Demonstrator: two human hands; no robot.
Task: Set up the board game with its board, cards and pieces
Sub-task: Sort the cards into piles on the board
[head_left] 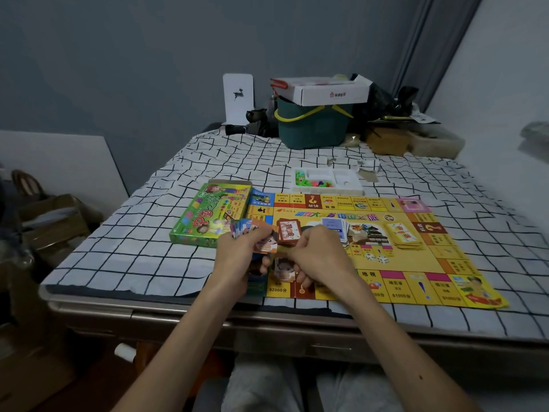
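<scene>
Yellow printed paper game board lies flat on the checked cloth. Over its near-left corner, the left hand grips a fanned bundle of coloured paper notes. The right hand, fingers curled, pinches one pale note. A red-brown card deck sits on the board just beyond the hands. A green cardboard game box lies just beside the board's left edge, and a white plastic tray of pieces lies just past its far edge.

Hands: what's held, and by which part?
Left hand grips fanned play-money notes by their lower end; right hand pinches one note by its right edge.
</scene>
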